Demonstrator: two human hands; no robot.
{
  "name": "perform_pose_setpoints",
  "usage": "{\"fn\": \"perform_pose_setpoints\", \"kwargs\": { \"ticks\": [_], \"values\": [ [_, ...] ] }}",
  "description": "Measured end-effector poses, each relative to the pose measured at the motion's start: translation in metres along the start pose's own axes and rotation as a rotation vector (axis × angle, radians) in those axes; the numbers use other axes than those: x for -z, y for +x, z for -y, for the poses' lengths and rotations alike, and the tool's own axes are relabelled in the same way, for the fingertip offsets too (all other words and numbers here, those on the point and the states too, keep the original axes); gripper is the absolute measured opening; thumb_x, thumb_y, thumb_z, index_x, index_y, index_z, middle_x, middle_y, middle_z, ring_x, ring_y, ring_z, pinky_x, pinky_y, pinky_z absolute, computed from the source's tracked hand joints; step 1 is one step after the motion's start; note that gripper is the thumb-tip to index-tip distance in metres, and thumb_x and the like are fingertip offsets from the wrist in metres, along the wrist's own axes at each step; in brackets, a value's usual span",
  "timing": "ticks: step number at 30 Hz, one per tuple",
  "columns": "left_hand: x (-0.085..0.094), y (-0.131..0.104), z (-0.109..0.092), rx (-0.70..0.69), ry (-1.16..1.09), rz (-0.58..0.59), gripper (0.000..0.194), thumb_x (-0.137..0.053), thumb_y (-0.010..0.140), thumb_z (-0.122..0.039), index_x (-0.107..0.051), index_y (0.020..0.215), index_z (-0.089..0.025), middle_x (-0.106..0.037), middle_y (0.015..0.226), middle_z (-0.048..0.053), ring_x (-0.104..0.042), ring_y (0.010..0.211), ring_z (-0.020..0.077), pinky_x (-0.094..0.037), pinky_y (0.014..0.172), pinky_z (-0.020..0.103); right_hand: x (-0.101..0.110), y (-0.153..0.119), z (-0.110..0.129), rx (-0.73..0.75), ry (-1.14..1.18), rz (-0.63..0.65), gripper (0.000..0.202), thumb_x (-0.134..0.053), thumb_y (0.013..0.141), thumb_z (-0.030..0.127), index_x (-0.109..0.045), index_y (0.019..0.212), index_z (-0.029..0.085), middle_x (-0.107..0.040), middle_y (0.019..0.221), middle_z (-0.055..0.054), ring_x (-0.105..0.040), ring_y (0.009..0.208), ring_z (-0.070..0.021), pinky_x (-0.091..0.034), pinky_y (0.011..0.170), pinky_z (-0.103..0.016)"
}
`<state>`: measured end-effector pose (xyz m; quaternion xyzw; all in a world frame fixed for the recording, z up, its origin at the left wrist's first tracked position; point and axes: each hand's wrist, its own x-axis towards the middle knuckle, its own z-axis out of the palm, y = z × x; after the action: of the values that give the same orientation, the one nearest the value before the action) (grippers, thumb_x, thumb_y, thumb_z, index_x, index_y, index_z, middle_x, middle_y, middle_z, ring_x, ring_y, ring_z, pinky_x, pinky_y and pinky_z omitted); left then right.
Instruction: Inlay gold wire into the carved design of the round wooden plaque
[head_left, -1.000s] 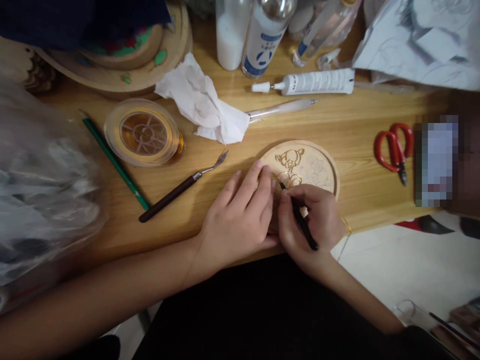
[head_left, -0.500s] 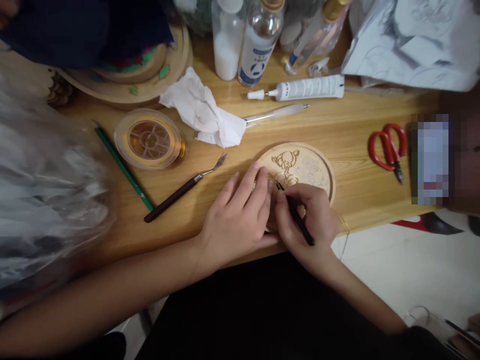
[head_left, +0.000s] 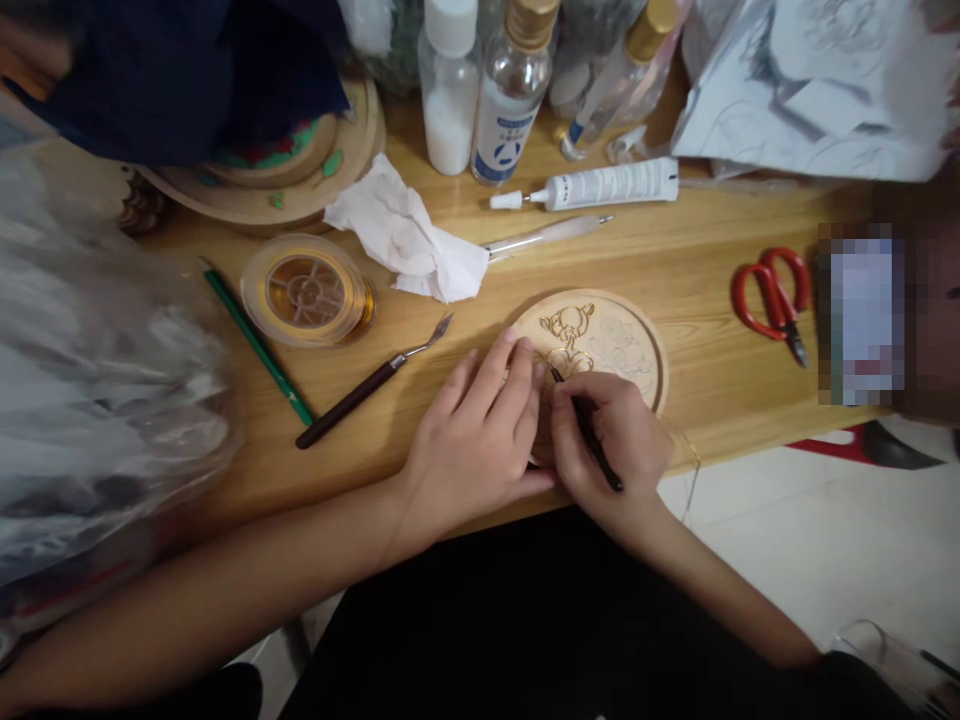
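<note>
A round wooden plate (head_left: pixel 651 345) with a raised rim lies at the table's front edge. On its face is a gold wire outline of a figure (head_left: pixel 568 325), with a pencil drawing (head_left: pixel 621 345) to the right of it. My left hand (head_left: pixel 476 430) rests over the plate's left side, fingers stretched out and thumb by the lower rim, hiding that part. My right hand (head_left: pixel 619 430) is closed in a pinch around slim black tweezers (head_left: pixel 598 448), whose tip touches down by the gold outline. A thin gold wire (head_left: pixel 694 462) trails out right of this hand.
Left lie a palette knife (head_left: pixel 352 402), a green pencil (head_left: pixel 259 345) and a spool of gold wire (head_left: pixel 307 292). Behind are crumpled tissue (head_left: pixel 412 235), a glue tube (head_left: pixel 611 186), a clear pen-like tool (head_left: pixel 551 235) and bottles (head_left: pixel 510 110). Red-handled snippers (head_left: pixel 772 295) lie right.
The view has shifted slightly, so the bottles and spool sit a little lower. Both hands keep nearly the same pose on the plate, the tweezers still at the gold outline.
</note>
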<state>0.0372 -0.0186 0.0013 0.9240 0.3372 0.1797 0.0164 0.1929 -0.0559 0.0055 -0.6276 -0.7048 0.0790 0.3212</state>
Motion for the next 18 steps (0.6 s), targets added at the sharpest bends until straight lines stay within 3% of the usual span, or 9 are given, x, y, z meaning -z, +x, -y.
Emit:
{"fn": "perform_pose_setpoints", "kwargs": {
  "ticks": [18],
  "values": [
    [0.0036, -0.0032, -0.0042, -0.006, 0.064, 0.059, 0.072, -0.033, 0.099, -0.058, -0.059, 0.128, 0.003, -0.058, 0.137, 0.023, -0.054, 0.129, 0.0343, -0.041, 0.103, 0.044, -0.0028, 0.0034, -0.0015, 0.059, 0.039, 0.038, 0.018, -0.053, 0.090, 0.010, -0.052, 0.101, 0.024, -0.066, 0.084, 0.001, -0.060, 0.071, -0.0137, -0.052, 0.064, -0.029]
  ]
}}
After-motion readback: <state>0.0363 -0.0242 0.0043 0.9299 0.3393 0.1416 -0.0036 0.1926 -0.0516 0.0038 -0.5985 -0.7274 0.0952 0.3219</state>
